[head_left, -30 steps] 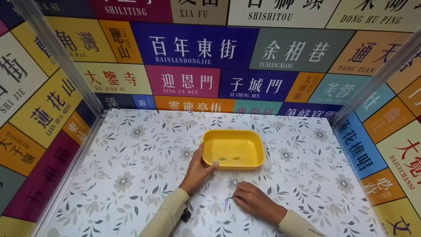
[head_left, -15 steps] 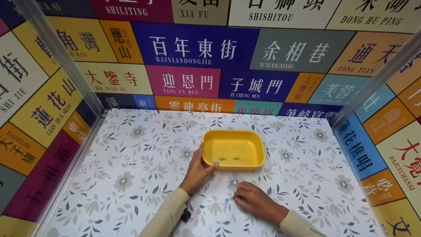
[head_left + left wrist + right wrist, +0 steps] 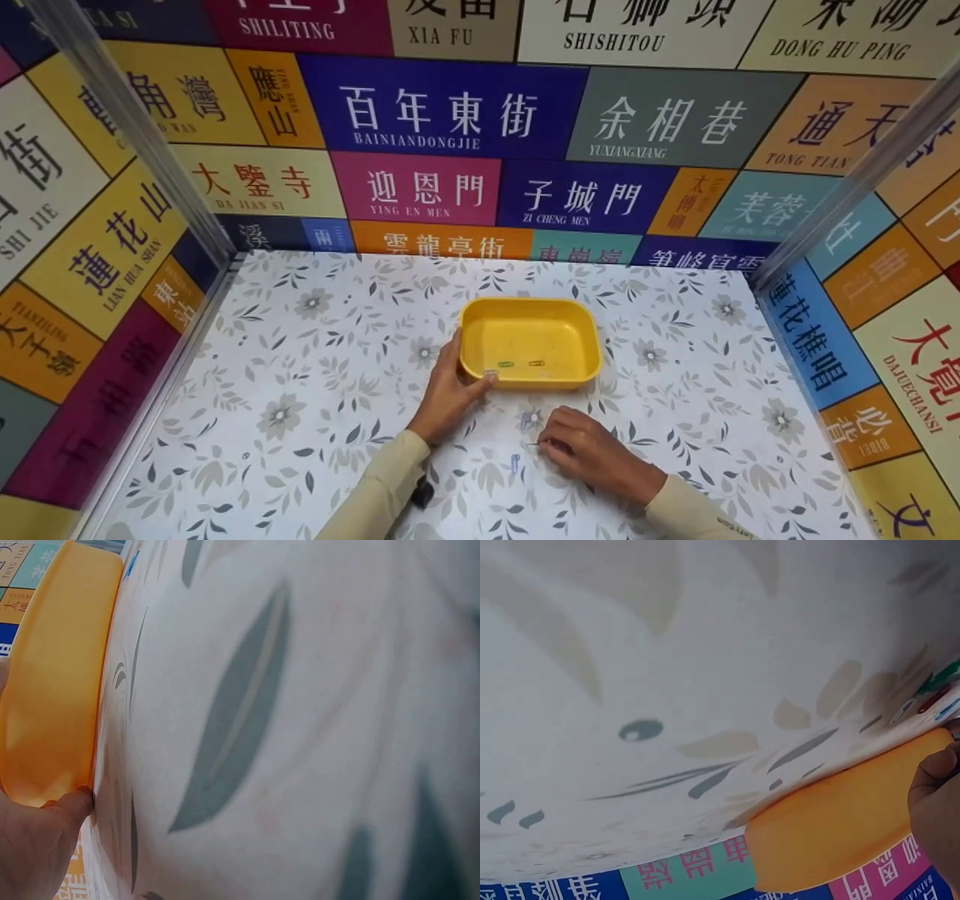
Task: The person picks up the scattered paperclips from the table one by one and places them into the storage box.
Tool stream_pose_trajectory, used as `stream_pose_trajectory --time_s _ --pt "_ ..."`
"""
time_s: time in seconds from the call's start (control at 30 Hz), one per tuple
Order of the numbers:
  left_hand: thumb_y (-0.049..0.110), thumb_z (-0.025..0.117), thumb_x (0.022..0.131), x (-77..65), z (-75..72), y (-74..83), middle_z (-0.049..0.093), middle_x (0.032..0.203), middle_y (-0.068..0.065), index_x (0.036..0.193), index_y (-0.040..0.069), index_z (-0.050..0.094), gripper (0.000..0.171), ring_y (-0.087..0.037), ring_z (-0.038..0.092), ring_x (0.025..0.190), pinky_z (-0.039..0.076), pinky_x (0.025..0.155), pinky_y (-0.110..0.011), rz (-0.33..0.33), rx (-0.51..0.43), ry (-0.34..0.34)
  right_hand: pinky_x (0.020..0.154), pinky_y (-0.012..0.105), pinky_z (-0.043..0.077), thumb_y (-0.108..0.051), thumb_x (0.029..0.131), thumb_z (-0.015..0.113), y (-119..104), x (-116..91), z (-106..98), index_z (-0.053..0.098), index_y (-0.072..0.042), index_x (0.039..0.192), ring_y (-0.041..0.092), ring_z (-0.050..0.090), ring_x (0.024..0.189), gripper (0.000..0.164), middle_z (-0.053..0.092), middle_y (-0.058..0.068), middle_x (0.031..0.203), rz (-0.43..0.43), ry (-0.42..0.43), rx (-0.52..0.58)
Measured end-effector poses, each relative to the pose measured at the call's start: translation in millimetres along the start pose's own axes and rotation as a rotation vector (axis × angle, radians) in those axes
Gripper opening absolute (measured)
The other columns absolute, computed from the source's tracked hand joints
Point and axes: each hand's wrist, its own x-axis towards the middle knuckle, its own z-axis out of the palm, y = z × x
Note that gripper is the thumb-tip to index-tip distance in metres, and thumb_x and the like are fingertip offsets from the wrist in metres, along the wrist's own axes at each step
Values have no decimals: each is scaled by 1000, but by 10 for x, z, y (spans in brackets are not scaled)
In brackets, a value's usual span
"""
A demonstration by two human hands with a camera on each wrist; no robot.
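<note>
My left hand [image 3: 444, 397] grips the near left corner of a yellow plastic box [image 3: 589, 379], thumb on its front rim; the left wrist view also shows the thumb against the box [image 3: 52, 690]. Inside lie a green paper clip [image 3: 506, 364] and an orange paper clip [image 3: 536, 364], with a pale clip-like thing by the thumb. My right hand [image 3: 592, 454] is low over the table, fingers curled, a thin dark paper clip [image 3: 534, 443] showing at the fingertips. Beside it lie blue paper clips [image 3: 514, 463]. In the right wrist view green [image 3: 941, 677] and red clips [image 3: 934, 700] appear beside the hand.
The table [image 3: 360, 352] wears a white cover with grey flowers and leaves. Colourful sign-printed panels [image 3: 450, 105] close off the back and both sides, with clear corner posts [image 3: 142, 127]. A small black object [image 3: 424, 491] sits at the left sleeve's cuff.
My right hand has shifted slightly to the right, away from the blue paper clip nearest the front. The left hand and the box keep their places.
</note>
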Motion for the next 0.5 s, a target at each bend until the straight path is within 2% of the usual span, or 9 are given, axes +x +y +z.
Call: stream_pose_trajectory --time_s 0.27,0.5 --pt "29 86 98 -1 1 5 27 179 -16 179 15 12 109 -28 30 164 23 135 -44 -28 -10 -3 79 26 53 0 92 84 27 59 -112 78 -12 98 10 61 89 15 66 -5 98 -28 13 -26" --pt "30 85 98 7 2 9 26 179 -15 178 14 12 110 -28 29 165 22 136 -46 -34 8 -7 80 24 53 1 92 83 57 120 -220 78 -10 98 11 61 88 14 65 -4 96 -24 -5 -43"
